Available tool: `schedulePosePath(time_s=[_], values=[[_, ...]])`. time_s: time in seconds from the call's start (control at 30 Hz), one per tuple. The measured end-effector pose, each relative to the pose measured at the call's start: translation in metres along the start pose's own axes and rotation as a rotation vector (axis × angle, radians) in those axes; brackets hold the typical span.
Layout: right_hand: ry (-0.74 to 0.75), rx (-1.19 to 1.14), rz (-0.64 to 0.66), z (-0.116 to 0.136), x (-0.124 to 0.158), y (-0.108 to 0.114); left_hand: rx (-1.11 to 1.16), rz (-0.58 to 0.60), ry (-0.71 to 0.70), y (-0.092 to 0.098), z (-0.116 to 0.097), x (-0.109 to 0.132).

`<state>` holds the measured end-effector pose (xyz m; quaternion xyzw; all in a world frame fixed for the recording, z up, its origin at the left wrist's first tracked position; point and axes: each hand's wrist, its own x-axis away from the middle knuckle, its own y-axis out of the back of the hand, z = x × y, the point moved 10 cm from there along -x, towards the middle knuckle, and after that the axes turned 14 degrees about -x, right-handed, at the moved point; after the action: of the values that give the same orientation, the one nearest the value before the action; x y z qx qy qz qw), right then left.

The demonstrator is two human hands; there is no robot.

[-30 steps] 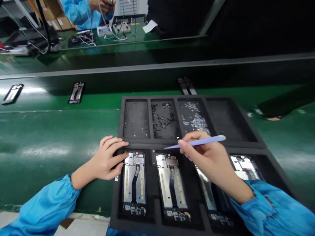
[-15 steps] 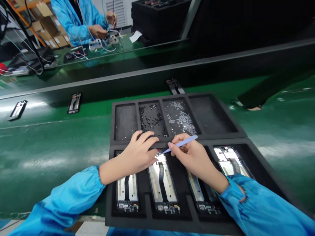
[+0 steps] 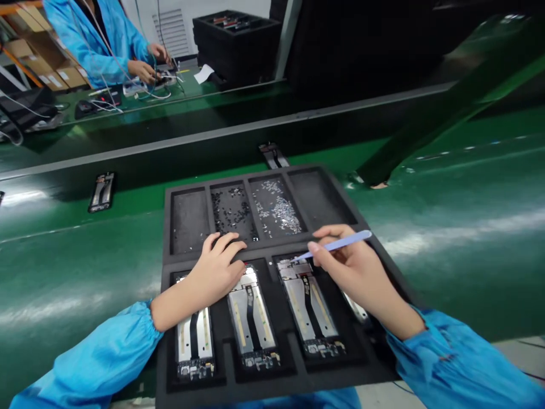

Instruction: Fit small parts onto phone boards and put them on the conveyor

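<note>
The third phone assembly (image 3: pixel 310 307), its internals uncovered, lay in a recess of the black foam tray (image 3: pixel 276 248), to the left of the right hand (image 3: pixel 355 267). The right hand pinched lilac tweezers (image 3: pixel 340 243) between thumb and fingers, points directed leftward and down at the assembly's far end. Contact of the points, and any part in them, could not be confirmed. The step appeared to call for a steady, shallow tip angle, light pressure, and a palm kept clear of the fourth phone assembly (image 3: pixel 356 307), partly hidden beneath the right hand. The left hand (image 3: pixel 217 264), fingers loosely spread, extended over the far end of the second phone assembly (image 3: pixel 251 315); a brace on the tray's rim was judged safer for exposed boards. The first phone assembly (image 3: pixel 193 335) lay behind the left hand, its far end covered. Ahead of both hands, compartments held small black pieces (image 3: pixel 232 210) and small silver pieces (image 3: pixel 283 210). Farther ahead and left of the left hand, a loose phone assembly (image 3: pixel 102 192) lay on the green bench (image 3: pixel 451 284). Well beyond it were a co-worker's hands (image 3: pixel 143 72).
</note>
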<state>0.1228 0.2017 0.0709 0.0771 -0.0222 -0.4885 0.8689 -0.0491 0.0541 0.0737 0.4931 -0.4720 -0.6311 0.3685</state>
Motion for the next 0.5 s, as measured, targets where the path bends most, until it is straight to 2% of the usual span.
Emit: schedulePosePath(time_s=[0.1, 0.2, 0.37, 0.43, 0.5], values=[[-0.029, 0.083, -0.077, -0.022, 0.008, 0.020, 0.001, 0.000, 0.020, 0.000, -0.001, -0.002], [-0.036, 0.107, -0.133, -0.033, 0.009, 0.032, -0.010, -0.002, 0.052, -0.001, 0.000, -0.003], [-0.063, 0.073, -0.092, -0.038, 0.007, 0.024, -0.034, -0.019, 0.058, -0.001, 0.000, -0.008], [-0.064, 0.043, -0.076, -0.038, 0.006, 0.018, -0.041, -0.035, 0.055, 0.009, -0.001, -0.008], [-0.049, 0.011, -0.092, -0.033, 0.005, 0.021, -0.044, -0.059, 0.058, 0.028, -0.006, 0.000]])
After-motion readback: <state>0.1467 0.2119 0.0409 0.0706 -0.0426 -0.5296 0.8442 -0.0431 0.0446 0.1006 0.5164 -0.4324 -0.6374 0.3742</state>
